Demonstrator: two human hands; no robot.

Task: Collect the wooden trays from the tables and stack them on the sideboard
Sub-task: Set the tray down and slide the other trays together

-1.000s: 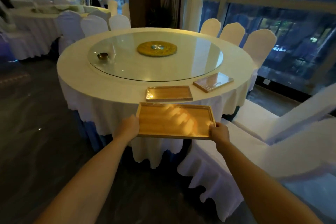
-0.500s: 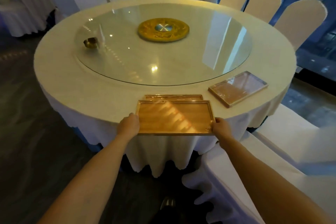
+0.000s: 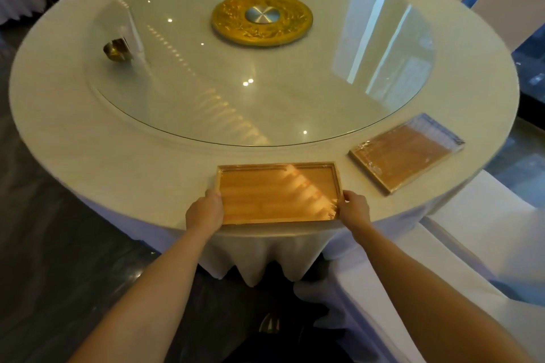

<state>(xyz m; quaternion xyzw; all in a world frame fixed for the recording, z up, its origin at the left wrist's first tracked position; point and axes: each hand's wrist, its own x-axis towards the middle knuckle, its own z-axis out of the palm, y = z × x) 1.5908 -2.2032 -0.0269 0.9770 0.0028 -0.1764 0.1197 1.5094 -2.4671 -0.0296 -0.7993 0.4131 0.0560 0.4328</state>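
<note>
Wooden and wrapped in clear film, the held tray (image 3: 277, 193) sits between both hands at the near edge of the round table (image 3: 118, 162). In the head view, the left hand (image 3: 205, 212) is closed over its left short side and the right hand (image 3: 354, 209) over its right short side, thumbs on top of the rim, fingers hidden beneath. A second rim shows just past the far side of the grip, so this tray seems to rest on another one lying under it. A third wrapped tray (image 3: 405, 153) lies to the right of the right hand, apart from it, near the glass turntable (image 3: 265, 74).

To do the step well, I judge the edges should be squared up before the fingers go under the lower tray; the film looks slippery, so both should be pinched together and lifted level.

Half a second earlier the held tray hung at the table's edge, with the other tray's far strip showing beyond it; now it covers that one almost wholly, and the camera has come closer.
</note>
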